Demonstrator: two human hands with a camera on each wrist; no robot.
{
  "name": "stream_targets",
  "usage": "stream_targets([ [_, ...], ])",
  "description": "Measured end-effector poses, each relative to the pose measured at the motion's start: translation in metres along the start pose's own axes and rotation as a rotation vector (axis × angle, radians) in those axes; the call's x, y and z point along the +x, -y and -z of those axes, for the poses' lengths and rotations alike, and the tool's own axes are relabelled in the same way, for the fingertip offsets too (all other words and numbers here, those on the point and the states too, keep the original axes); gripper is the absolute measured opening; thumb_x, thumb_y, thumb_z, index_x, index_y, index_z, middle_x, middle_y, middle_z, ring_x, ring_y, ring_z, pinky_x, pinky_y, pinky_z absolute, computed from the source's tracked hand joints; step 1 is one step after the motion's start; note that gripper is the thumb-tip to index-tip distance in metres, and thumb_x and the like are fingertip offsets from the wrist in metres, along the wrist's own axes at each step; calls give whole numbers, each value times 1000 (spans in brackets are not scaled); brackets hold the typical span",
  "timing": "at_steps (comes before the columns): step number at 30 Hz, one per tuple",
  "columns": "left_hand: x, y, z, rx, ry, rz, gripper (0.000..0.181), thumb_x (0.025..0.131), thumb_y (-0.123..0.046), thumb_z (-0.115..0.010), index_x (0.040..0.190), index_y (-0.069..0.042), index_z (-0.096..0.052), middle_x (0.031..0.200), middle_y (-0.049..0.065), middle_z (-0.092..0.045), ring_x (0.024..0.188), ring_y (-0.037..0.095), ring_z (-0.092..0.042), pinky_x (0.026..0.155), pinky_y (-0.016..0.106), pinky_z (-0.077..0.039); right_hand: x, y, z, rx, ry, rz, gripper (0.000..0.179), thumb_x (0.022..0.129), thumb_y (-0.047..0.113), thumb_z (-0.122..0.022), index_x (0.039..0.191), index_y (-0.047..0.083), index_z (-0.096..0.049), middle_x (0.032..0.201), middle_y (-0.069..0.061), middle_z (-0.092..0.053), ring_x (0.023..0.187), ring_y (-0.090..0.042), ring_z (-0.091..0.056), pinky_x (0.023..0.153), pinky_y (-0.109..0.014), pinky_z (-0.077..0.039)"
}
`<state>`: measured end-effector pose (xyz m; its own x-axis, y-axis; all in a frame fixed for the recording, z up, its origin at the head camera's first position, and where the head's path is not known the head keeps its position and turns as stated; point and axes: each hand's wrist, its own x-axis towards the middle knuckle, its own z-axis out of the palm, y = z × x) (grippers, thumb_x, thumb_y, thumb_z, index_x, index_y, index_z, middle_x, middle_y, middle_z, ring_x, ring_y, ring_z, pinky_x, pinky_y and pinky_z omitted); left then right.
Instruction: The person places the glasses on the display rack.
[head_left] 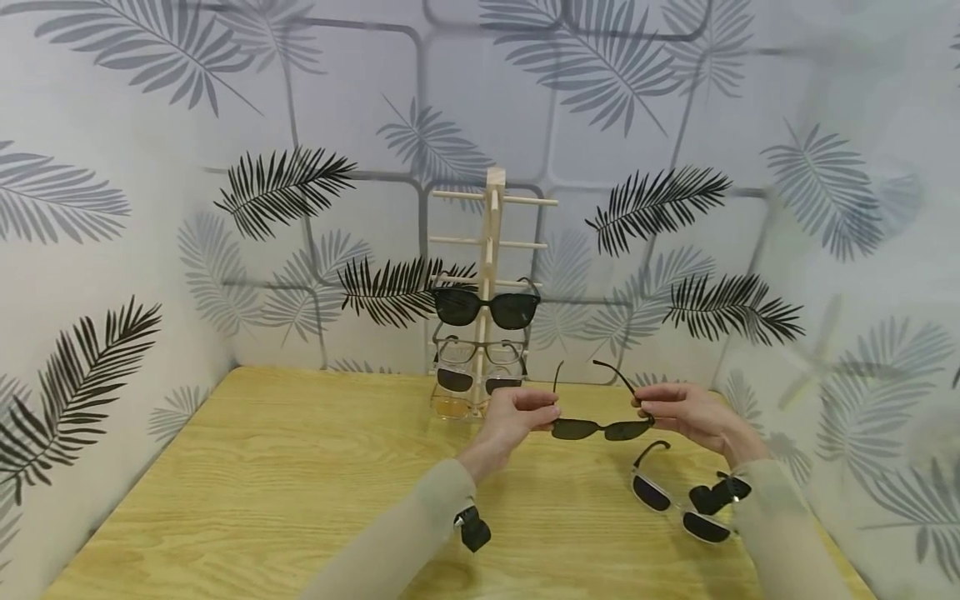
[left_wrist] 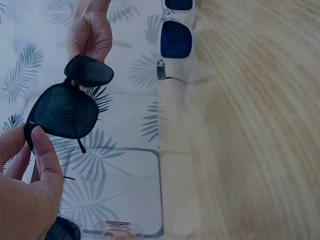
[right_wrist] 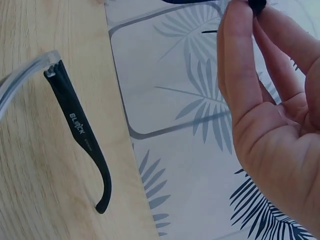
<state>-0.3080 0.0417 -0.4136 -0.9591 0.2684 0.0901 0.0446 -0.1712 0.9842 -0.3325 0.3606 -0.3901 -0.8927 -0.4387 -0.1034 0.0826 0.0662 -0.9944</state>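
A pair of black sunglasses [head_left: 576,428] is held up between both hands above the table, temples unfolded and pointing toward the wall. The left hand [head_left: 517,418] pinches one end of the frame, thumb and fingers at the hinge, as the left wrist view shows of the sunglasses [left_wrist: 65,111]. At the opposite end the right hand [head_left: 693,417] pinches the other hinge; in the right wrist view only a dark bit of frame shows at its fingertips. Below the right hand, clear-framed sunglasses [head_left: 678,507] with dark lenses and black temples lie on the table.
Behind the left hand stands a wooden eyewear rack [head_left: 492,218]. It carries black sunglasses [head_left: 487,308], thin-framed glasses [head_left: 480,352] and more pairs lower down, partly hidden by the hand. The wooden table [head_left: 300,467] meets leaf-patterned walls at the back and sides.
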Motion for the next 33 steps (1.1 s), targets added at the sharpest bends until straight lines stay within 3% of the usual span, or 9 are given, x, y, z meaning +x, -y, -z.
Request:
stream_targets([
  [6, 2, -16, -2, -1, 42, -41, 23, 89, -3, -71, 112, 1, -72, 112, 19, -70, 85, 13, -70, 80, 32, -60, -8, 8, -2, 19, 14, 40, 23, 98, 4, -58, 108, 18, -74, 108, 2, -72, 95, -11, -69, 83, -26, -58],
  [15, 1, -33, 0, -73, 78, -25, 25, 89, 1, -68, 114, 4, -70, 101, 7, -72, 80, 11, -69, 78, 31, -60, -14, 26, -5, 150, 99, 145, 33, 101, -4, -47, 111, 12, -74, 106, -1, -73, 94, -11, -70, 81, -24, -58],
  [23, -2, -58, 0, 13, 104, -30, 23, 91, -5, -69, 113, -1, -72, 109, 10, -72, 81, 11, -69, 86, 36, -58, -18, 44, -7, 294, 208, 229, 39, 102, -9, -38, 116, 5, -71, 110, -8, -73, 99, -14, -70, 84, -24, -57],
  [33, -7, -90, 4, 91, 137, -53, 29, 94, -8, -66, 121, 1, -68, 115, 11, -70, 79, 9, -68, 85, 31, -58, -21, 61, -16, 309, 233, 265, 40, 102, -9, -37, 117, 5, -71, 111, -7, -71, 98, -15, -70, 82, -24, -57],
])
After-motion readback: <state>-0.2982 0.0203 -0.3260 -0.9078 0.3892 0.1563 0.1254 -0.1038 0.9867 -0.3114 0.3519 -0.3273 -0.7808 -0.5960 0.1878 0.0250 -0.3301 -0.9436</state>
